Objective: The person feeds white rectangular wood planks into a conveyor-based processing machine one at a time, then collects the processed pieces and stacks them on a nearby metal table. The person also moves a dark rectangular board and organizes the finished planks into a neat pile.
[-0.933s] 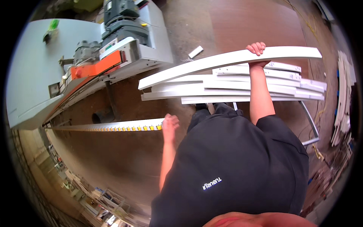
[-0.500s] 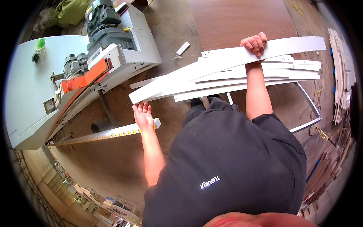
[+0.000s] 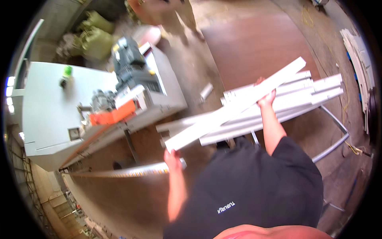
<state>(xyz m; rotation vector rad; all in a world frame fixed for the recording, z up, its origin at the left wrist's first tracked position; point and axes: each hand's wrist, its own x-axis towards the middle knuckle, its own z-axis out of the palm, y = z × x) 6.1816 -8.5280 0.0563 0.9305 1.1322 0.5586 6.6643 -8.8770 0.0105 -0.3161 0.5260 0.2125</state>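
A long, narrow white board (image 3: 238, 105) slants from near my left side up to the far right. My right hand (image 3: 267, 97) wraps around it from below, right of its middle, with fingertips showing over the far edge. At the near left end, my left hand (image 3: 172, 159) holds the board's corner, its fingers slightly smeared by motion. Beneath lies a stack of similar white boards (image 3: 294, 99), partly hidden by the held one. A metal frame (image 3: 336, 122) shows under the stack.
A large white machine (image 3: 47, 107) with a grey motor (image 3: 129, 63) and an orange part (image 3: 113, 113) stands at the left. A brown panel (image 3: 254, 47) lies ahead. Another person's legs (image 3: 185, 20) show at the top. More white boards (image 3: 358, 71) lean far right.
The held board has tilted, its right end swinging up and away. My left hand has closed from an open palm onto the near end. The view has shifted, and another person has come into sight.
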